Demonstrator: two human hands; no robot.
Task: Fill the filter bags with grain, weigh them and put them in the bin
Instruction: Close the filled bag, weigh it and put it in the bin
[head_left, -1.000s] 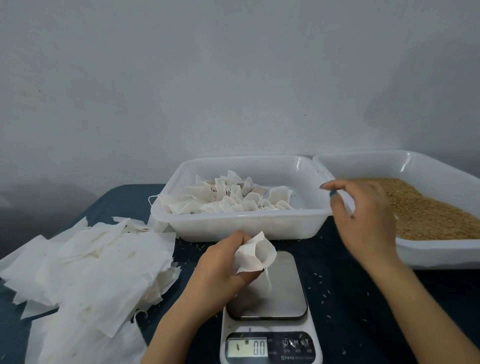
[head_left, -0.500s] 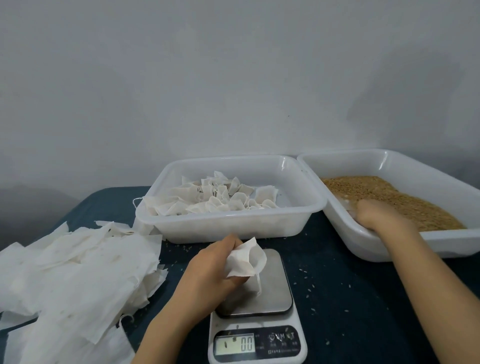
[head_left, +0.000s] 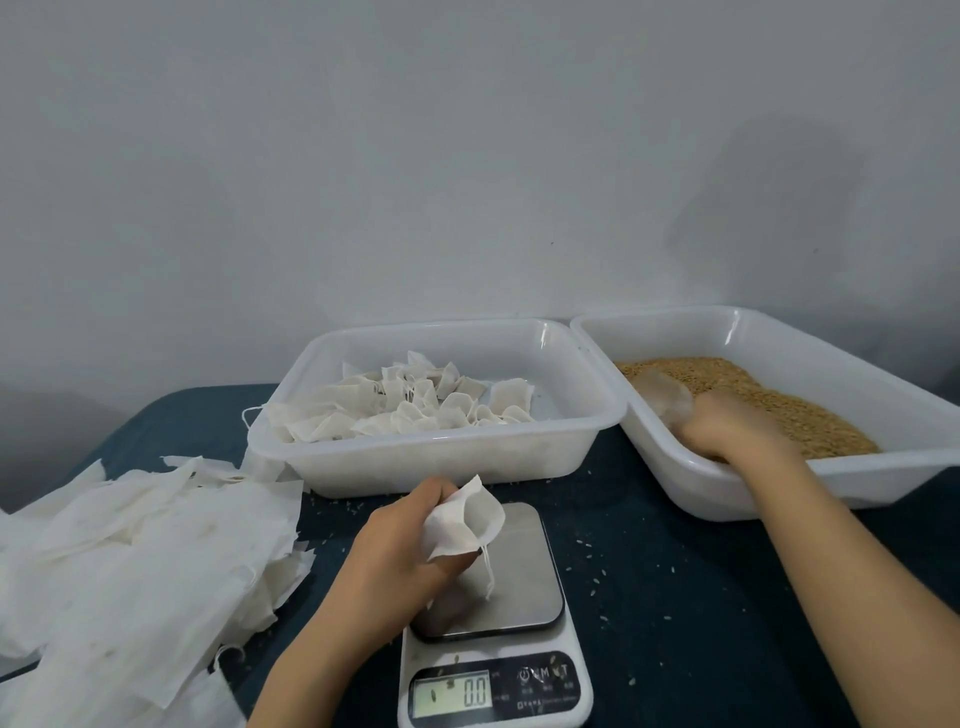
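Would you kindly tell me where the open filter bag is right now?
In the head view, the filter bag sits low at centre, pinched in the left hand over the scale, in front of the bin of bags.

A counter (head_left: 675, 597) covered in dark blue is seen. Directly beneath the left grip (head_left: 395, 561) a white digital scale (head_left: 524, 566) is set, its steel platform partly hidden by that grip and its display showing 0.0. To the left of the left grip a loose heap of flat white filter bags (head_left: 130, 561) is spread over the cover. Just beyond the left grip a white bin (head_left: 441, 457) is placed, and close against it, under the right grip (head_left: 727, 431), a second white tray (head_left: 727, 499) is stood. Loose grains (head_left: 587, 543) are scattered on the cover between the two grips and around the scale.
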